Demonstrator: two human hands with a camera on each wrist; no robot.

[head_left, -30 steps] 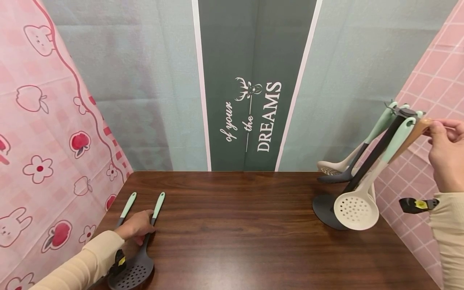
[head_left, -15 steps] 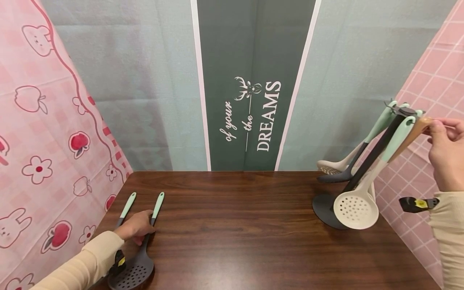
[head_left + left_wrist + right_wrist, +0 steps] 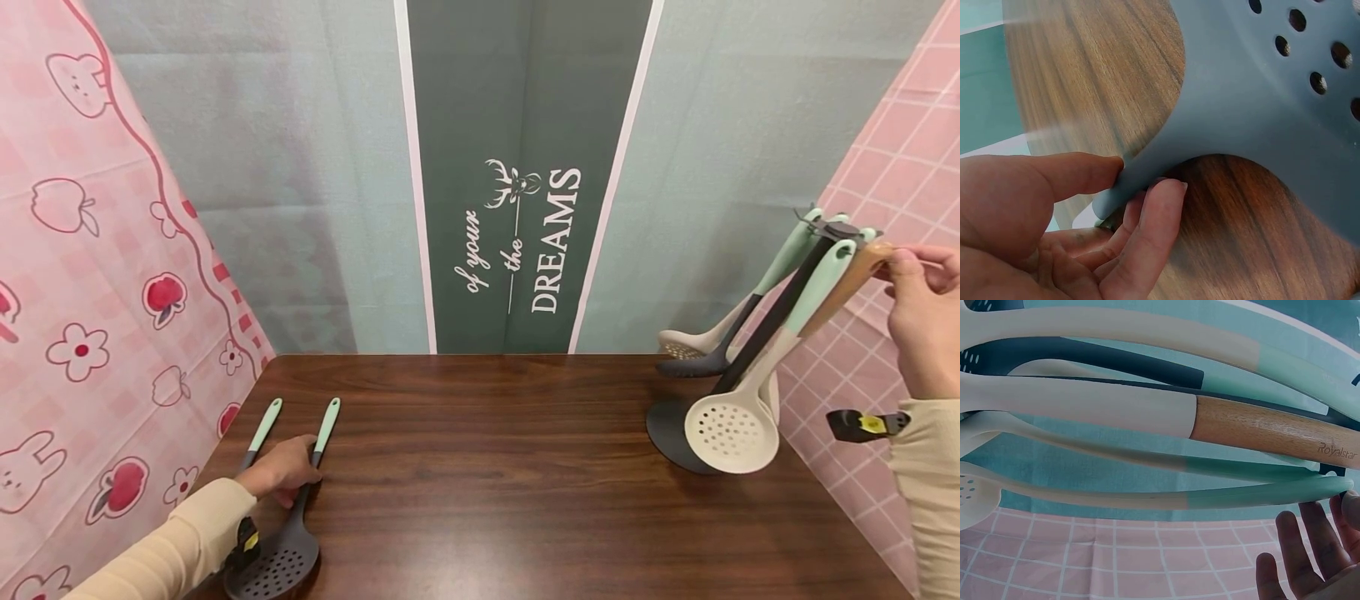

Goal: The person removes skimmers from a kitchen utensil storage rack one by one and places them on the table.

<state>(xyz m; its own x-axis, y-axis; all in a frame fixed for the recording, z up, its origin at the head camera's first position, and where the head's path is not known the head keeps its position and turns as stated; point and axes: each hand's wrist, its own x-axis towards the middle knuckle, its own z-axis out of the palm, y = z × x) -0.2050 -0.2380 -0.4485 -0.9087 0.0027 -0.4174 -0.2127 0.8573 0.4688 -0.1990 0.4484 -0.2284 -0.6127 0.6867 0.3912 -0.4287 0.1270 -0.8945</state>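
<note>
At the table's left, my left hand (image 3: 283, 467) pinches the neck of a dark grey skimmer (image 3: 279, 562), its perforated head down on the wood. The left wrist view shows thumb and fingers on either side of the grey neck (image 3: 1132, 178). On the right, my right hand (image 3: 926, 312) holds the end of a wooden-handled utensil (image 3: 846, 292) by thumb and fingertips, up at the top of a dark utensil stand (image 3: 671, 433). In the right wrist view its pale shaft leads off the left edge, so its head is hidden. A white skimmer (image 3: 729, 429) hangs in front.
Another mint-handled utensil (image 3: 264, 425) lies left of the grey skimmer, partly under my left arm. More utensils hang on the stand, among them a grey one (image 3: 693, 367) and a pale slotted one (image 3: 701, 342). Curtains surround the brown table (image 3: 487, 467).
The hanging white skimmer has swung slightly left, showing more of the wooden handle. Both hands have stayed where they were.
</note>
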